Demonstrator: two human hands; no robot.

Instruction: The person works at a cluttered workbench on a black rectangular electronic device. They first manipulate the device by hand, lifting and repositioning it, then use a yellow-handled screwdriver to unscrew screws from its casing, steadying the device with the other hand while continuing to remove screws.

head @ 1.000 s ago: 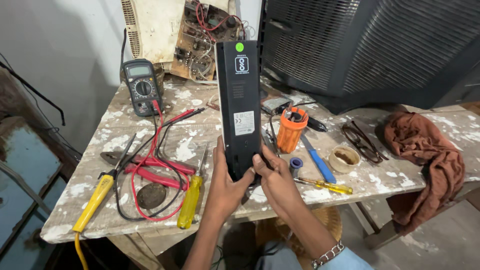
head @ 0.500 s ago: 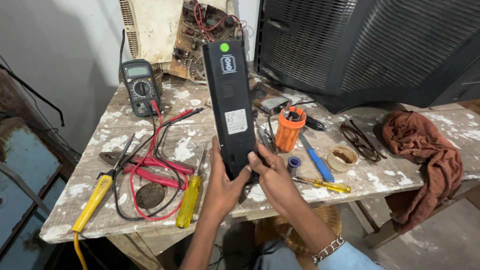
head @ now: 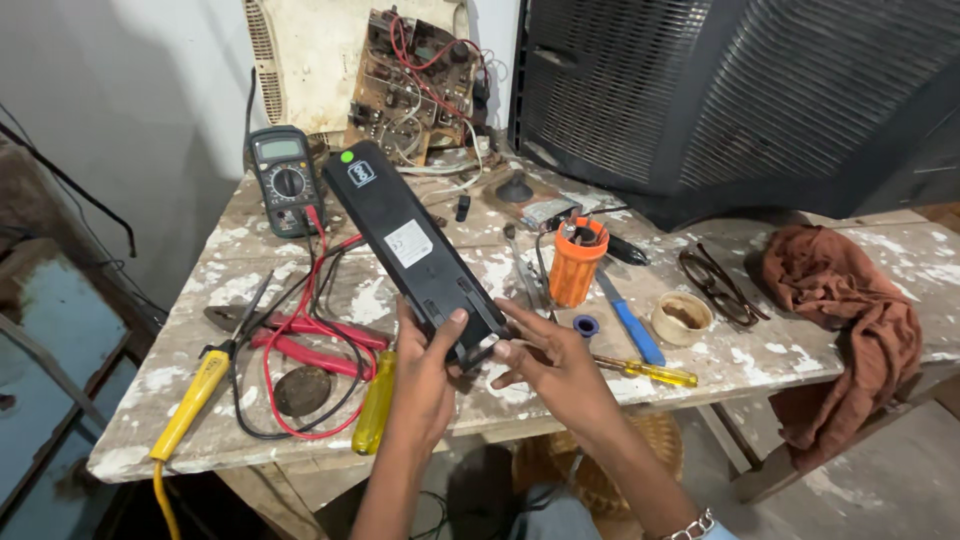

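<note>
1. 2 bare hands hold 1 long black device (head: 415, 245) over the worn wooden table (head: 780, 350). The device slants from its near end at the hands up toward 11 o'clock, its far end with a green dot close to the multimeter (head: 285, 180).
2. The left hand (head: 425, 375) is clenched around the device's near end, thumb lying on its upper face.
3. The right hand (head: 550, 365) pinches the same near end from 3 o'clock, fingertips against its corner.
4. At 9 o'clock of the hands lie red and black test leads (head: 300, 340), red-handled pliers (head: 315, 340) and a yellow-handled screwdriver (head: 375, 400) that overhangs the table's front edge.
5. At 3 o'clock, just beside the right hand, lie a small blue ring (head: 586, 326), a blue-handled tool (head: 632, 328) and a yellow screwdriver (head: 645, 372) — little bare board is left there.
6. An orange cup of bits (head: 577, 262) stands at 1 o'clock, near the device's right edge but apart from it.
7. A brown cloth (head: 850, 300) drapes over the table's right edge — well apart from both hands.
</note>
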